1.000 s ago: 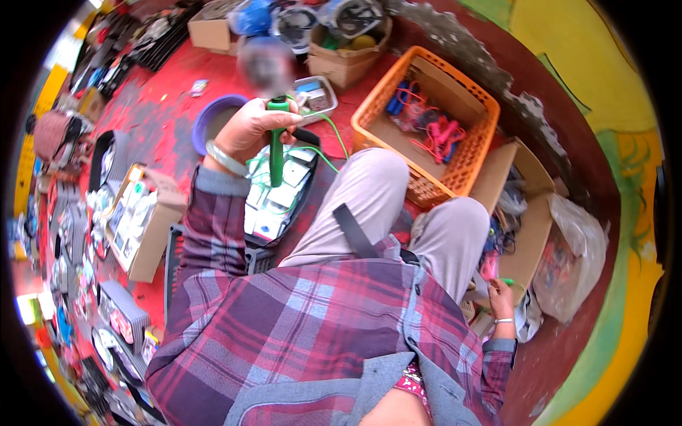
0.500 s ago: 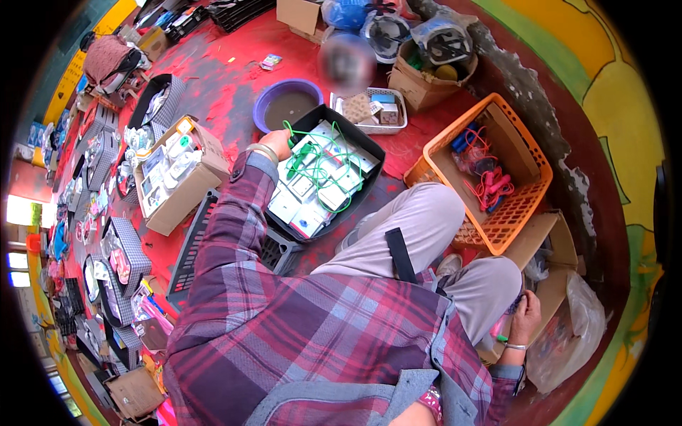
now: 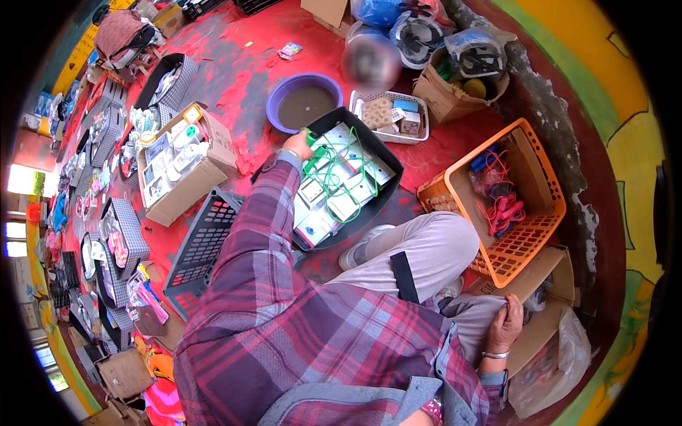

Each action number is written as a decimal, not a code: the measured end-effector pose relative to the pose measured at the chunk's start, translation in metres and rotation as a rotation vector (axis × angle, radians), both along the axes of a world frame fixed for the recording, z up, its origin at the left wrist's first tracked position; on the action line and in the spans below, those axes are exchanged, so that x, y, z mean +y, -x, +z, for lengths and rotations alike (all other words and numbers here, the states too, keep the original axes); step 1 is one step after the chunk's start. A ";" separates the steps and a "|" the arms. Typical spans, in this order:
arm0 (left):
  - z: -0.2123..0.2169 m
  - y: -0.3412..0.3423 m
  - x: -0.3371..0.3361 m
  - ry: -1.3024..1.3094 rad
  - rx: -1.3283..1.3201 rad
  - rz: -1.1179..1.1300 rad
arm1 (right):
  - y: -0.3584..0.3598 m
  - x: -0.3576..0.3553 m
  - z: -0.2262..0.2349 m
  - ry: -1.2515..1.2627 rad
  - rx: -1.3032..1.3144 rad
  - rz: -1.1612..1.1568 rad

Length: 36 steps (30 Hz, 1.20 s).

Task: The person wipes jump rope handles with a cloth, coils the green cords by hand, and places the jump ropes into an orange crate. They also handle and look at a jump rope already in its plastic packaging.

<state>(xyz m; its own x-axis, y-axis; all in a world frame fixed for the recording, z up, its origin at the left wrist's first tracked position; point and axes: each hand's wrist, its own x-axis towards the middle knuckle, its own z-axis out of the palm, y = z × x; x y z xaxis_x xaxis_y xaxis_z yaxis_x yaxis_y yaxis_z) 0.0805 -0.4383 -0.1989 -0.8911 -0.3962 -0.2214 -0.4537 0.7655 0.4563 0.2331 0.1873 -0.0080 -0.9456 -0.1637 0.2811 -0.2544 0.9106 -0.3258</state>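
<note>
The view looks down from your head — a wide fisheye, close above your plaid shirt (image 3: pixel 312 312). It takes in the red floor (image 3: pixel 234 92) ahead.

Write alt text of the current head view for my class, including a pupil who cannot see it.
The person's left hand holds a green handle at a black bin of white boxes, green cord looping over them. The right hand is by the right knee. A purple basin and an orange basket are nearby.
</note>
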 end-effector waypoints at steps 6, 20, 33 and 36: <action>-0.081 -0.057 0.010 -0.095 0.206 0.657 | 0.000 0.003 -0.005 -0.100 -0.024 -0.015; -0.100 -0.036 0.054 -0.082 -0.249 0.689 | -0.004 0.007 0.000 -0.231 -0.066 -0.043; -0.088 -0.011 0.079 -0.114 -0.068 0.451 | -0.002 -0.004 0.009 -0.200 -0.035 -0.039; -0.078 -0.010 0.075 -0.027 0.082 0.380 | -0.003 -0.002 0.009 -0.185 -0.025 -0.037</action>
